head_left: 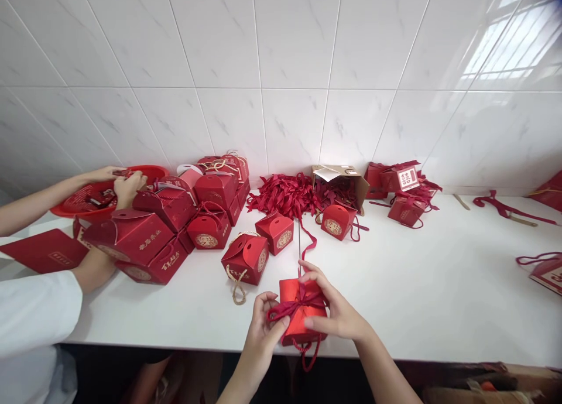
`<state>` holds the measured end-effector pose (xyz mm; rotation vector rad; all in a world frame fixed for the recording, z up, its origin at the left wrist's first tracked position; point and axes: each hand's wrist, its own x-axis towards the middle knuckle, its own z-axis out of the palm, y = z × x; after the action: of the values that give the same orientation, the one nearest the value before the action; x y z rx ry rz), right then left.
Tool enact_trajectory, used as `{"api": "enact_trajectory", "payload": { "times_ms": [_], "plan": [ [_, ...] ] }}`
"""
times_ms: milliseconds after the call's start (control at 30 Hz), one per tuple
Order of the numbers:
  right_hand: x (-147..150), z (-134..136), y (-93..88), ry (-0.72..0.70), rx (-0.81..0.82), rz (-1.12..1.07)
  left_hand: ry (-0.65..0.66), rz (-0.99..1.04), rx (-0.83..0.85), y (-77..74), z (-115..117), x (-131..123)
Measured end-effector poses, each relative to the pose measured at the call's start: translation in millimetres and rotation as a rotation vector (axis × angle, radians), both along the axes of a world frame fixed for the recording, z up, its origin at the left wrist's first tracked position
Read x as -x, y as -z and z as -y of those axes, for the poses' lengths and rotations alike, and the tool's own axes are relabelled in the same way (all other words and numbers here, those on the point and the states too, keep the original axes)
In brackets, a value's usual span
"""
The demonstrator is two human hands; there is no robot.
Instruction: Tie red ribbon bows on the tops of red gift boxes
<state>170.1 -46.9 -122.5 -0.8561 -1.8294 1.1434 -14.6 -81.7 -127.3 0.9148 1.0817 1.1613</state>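
At the table's front edge sits a small red gift box (290,288) with a dark red ribbon bow (302,301) tied across its top. My left hand (267,328) is closed on the bow's left loop, thumb resting on the box lid. Around the right loop curves my right hand (336,307), its thumb over the lid and its forefinger raised by the far edge. A red cord handle (307,357) hangs off the near side. From the box's far side a strip of ribbon (311,246) runs back toward a ribbon pile (287,194).
Left of me, another person's hands (127,187) work near a red basin (151,173), beside stacked red boxes (153,234). Loose boxes (246,257) stand nearer. Behind are an open cardboard carton (360,188) and more boxes (406,209). A tiled wall (290,123) closes the back.
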Motion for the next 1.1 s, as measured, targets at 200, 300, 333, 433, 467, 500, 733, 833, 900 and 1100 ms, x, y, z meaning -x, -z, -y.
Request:
{"api": "enact_trajectory", "payload": {
  "times_ms": [200,300,333,433,467,500,733,833,900,1100],
  "plan": [
    [-14.4,20.1,12.4,-0.030,0.066,0.122,0.024,0.012,-0.021,12.8,2.6,0.0],
    [-25.5,33.4,14.5,-0.021,0.110,0.175,0.062,0.032,-0.018,22.0,1.0,0.4],
    [-32.9,35.6,15.5,-0.014,0.113,0.190,0.074,0.033,-0.020,25.0,0.3,1.0],
    [-63.9,33.0,20.1,0.406,0.094,0.219,0.062,-0.074,-0.066,31.4,-1.3,4.5],
    [-74.7,29.9,21.8,0.704,0.074,0.226,0.046,-0.161,-0.089,32.2,-1.9,6.0],
    [-84.2,26.4,23.6,0.987,0.054,0.234,0.036,-0.266,-0.115,32.3,-2.9,7.2],
    [-74.8,16.4,47.1,1.240,-0.085,0.201,0.245,-0.768,-0.481,30.6,-36.5,-12.8],
    [-37.8,22.7,63.5,1.001,-0.028,0.143,0.283,-0.838,-0.607,34.2,-60.0,-35.2],
    [-12.9,28.9,74.8,0.848,-0.009,0.084,0.270,-0.870,-0.592,36.4,-72.0,-47.0],
    [17.9,41.6,96.3,0.649,-0.009,-0.053,0.250,-0.853,-0.502,27.9,-66.9,-47.7]
  ]
}}
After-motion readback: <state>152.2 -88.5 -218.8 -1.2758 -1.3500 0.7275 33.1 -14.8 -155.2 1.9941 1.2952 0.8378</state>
